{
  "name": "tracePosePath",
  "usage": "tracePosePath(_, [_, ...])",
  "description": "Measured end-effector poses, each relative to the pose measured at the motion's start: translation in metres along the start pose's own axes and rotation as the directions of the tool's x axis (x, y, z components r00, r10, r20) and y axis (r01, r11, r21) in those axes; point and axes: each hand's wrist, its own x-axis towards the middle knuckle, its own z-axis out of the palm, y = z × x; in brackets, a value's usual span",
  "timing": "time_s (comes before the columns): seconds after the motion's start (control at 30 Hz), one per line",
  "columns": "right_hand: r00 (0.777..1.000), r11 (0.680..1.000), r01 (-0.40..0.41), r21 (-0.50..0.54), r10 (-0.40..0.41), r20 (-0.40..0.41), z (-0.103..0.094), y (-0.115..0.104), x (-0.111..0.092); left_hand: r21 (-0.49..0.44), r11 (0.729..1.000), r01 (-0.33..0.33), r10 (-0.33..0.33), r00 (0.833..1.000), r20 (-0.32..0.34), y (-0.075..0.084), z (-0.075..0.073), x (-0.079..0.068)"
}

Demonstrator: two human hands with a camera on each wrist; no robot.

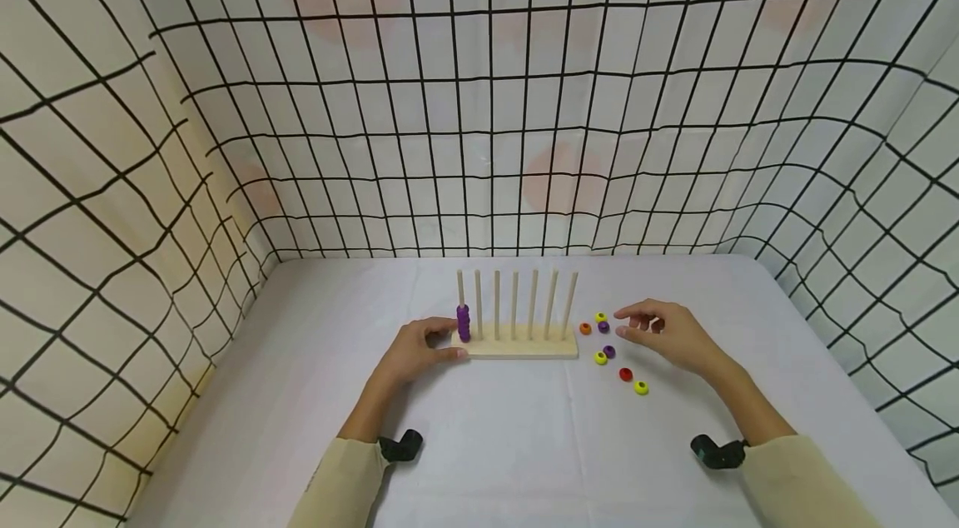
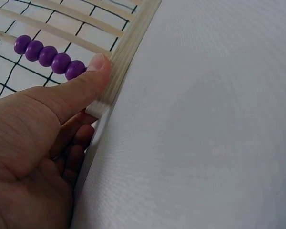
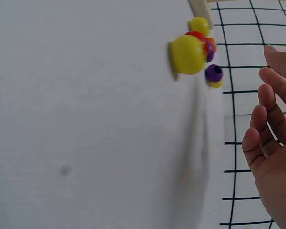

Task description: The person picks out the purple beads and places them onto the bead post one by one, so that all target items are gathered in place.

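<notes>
A pale wooden peg rack [image 1: 517, 351] stands on the white table, with a row of upright pegs along its base. Several purple beads [image 1: 464, 324] are stacked on the leftmost peg; the left wrist view shows the same purple beads [image 2: 48, 56] close up. My left hand [image 1: 414, 351] grips the left end of the base, thumb on the near side and fingers behind. Loose beads lie right of the rack: yellow [image 1: 641, 388], red [image 1: 625, 375], orange [image 1: 585, 329] and purple [image 1: 609, 351]. My right hand [image 1: 669, 333] hovers just right of them, fingers loosely bent, nothing visible between them.
A black wire grid [image 1: 490, 128] encloses the table at the back and both sides, with white sheeting behind it. The white tablecloth [image 1: 509, 445] spreads in front of the rack. Black wrist cameras [image 1: 718, 453] sit on both forearms.
</notes>
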Motion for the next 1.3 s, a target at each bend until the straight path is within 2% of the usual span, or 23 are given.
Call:
tracePosePath(0.23, [0.998,0.999,-0.032,0.013,0.032,0.046,0.012,0.015,-0.005,0.001,1.000,0.007,-0.007,1.000,-0.007,0.003,0.000,-0.001])
tracePosePath(0.5, [0.994,0.997,-0.052,0.050,0.047,0.101,0.019,0.019,-0.008,0.001,1.000,0.019,-0.019,1.000,-0.014,0.004,0.000,-0.002])
tracePosePath(0.8, [0.991,0.997,-0.078,0.011,0.076,0.114,0.028,0.021,-0.010,-0.003,1.000,0.021,-0.021,1.000,-0.012,0.003,0.000,-0.001])
tracePosePath(1.3, [0.994,0.999,-0.038,-0.024,0.040,0.105,0.030,0.014,-0.009,-0.005,1.000,0.011,-0.011,1.000,-0.013,0.002,0.001,-0.001])
